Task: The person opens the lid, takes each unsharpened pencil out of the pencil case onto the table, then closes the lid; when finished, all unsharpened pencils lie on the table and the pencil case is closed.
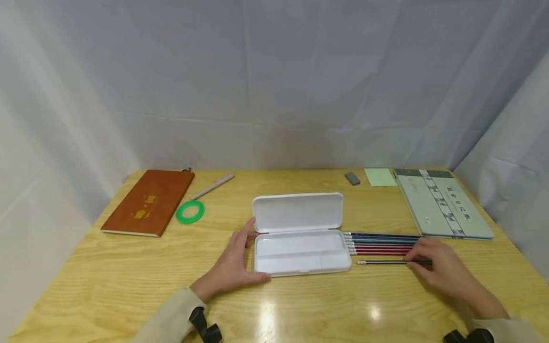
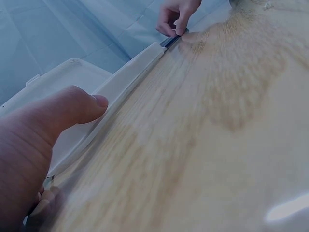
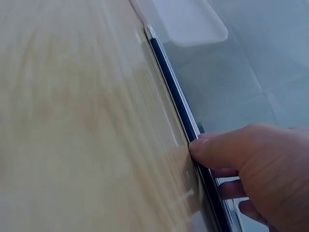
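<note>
A white pencil case (image 1: 303,252) lies with its lid (image 1: 298,212) raised, and its tray holds nothing. My left hand (image 1: 231,262) holds the case's left end, the thumb at the front edge and the fingers near the hinge side. Right of the case, several pencils (image 1: 381,244) lie side by side in dark blue, teal and red, their eraser ends toward it. In front of that row, my right hand (image 1: 442,264) pinches a dark pencil (image 1: 381,262) that lies along the table. The right wrist view shows thumb and fingers on this dark pencil (image 3: 174,87).
At left lie a brown notebook (image 1: 150,202), a green tape roll (image 1: 190,212) and a pale pen (image 1: 213,186). A grey eraser (image 1: 352,178), pale green sticky notes (image 1: 380,177) and a light green book (image 1: 443,204) are at back right. Behind the table (image 1: 128,286) hangs a white curtain (image 1: 274,95).
</note>
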`<state>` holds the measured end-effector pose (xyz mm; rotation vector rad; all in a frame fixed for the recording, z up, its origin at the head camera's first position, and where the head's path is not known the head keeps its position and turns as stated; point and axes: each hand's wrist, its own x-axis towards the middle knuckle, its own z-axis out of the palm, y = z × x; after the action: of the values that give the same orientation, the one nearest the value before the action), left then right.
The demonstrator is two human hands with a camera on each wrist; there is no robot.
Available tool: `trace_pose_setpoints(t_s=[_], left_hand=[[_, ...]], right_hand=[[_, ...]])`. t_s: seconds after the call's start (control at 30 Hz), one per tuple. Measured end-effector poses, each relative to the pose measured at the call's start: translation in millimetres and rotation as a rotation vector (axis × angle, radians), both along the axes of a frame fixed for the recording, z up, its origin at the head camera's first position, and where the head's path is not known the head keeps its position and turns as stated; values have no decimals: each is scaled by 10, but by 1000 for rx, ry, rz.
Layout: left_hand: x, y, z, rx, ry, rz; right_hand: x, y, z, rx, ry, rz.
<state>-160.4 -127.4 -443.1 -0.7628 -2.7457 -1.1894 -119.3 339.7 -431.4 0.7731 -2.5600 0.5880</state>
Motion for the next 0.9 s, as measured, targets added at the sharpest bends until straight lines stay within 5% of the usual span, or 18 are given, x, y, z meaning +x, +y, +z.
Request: trace_pose_setpoints(t_s=[0.33, 0.57, 0.9], left_hand=[[3, -28, -2, -2, -9, 6], [3, -42, 5, -7, -10, 9], [10, -18, -5, -8, -7, 0]], right_hand=[[-128, -165, 7, -1, -43, -17], [-238, -266, 104, -8, -215, -15], [-639, -714, 237, -97, -299, 78]])
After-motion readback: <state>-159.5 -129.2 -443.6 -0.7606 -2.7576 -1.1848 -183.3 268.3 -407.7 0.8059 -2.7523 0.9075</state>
